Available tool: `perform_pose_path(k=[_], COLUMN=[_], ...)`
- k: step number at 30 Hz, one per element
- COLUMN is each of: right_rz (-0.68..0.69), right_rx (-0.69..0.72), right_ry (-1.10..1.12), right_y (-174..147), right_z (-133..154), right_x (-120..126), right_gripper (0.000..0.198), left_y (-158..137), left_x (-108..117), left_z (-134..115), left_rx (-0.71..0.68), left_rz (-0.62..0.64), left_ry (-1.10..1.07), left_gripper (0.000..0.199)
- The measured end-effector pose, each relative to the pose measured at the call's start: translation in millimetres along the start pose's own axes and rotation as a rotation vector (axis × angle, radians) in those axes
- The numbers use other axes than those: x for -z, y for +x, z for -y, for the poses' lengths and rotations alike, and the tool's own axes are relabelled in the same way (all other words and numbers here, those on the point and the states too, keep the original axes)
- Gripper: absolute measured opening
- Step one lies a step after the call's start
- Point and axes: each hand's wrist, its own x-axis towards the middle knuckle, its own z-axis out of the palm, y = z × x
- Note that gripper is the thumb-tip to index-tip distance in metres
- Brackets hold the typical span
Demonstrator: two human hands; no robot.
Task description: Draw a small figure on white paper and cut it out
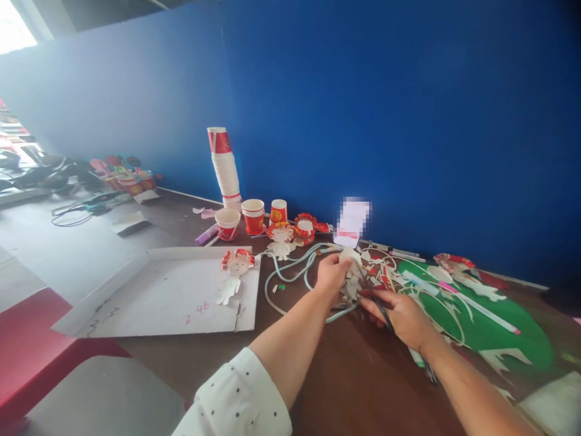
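Note:
My left hand [331,275] pinches a white paper piece [349,260] above the table. Scissors [385,312] are in my right hand [403,316], their blades pointing up and left at the paper. Whether the blades are apart is hard to make out. Beneath and beyond both hands lie paper scraps [379,272], white with bits of red. A pale blue cable [295,266] loops on the table left of my left hand. Cut figures with red fringed heads lie nearby, one of them a paper figure [278,233] behind the cable.
A white cardboard tray [172,290] holds another paper figure [238,260]. Behind stand a tall cup stack [226,169] and red paper cups [253,215]. A green sheet [508,321] with a marker [485,312] lies right. A blue partition [385,109] closes the back.

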Motion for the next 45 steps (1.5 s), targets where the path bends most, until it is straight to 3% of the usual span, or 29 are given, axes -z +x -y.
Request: perform_pose_path(k=[12, 17, 26, 34, 45], right_rz=[0.044, 0.09, 0.04, -0.006, -0.039], right_rx=[-0.068, -0.074, -0.012, 0.016, -0.02], right_ry=[0.1, 0.147, 0.195, 0.215, 0.318], right_y=[4, 4, 2, 0, 0], right_z=[-9, -10, -8, -3, -2], right_x=[3, 4, 3, 2, 3], right_gripper=[0.054, 0.055, 0.05, 0.042, 0.042], left_y=[2, -4, -8, -14, -22], left_x=[-1, -1, -3, -7, -11], left_z=[-5, -10, -9, -6, -7], left_rx=[-0.061, -0.078, -0.105, -0.151, -0.128], left_rz=[-0.029, -0.004, 0.087, 0.134, 0.189], left_ry=[-0.103, -0.029, 0.07, 0.139, 0.152], left_gripper=[0.023, 0.022, 0.018, 0.027, 0.025])
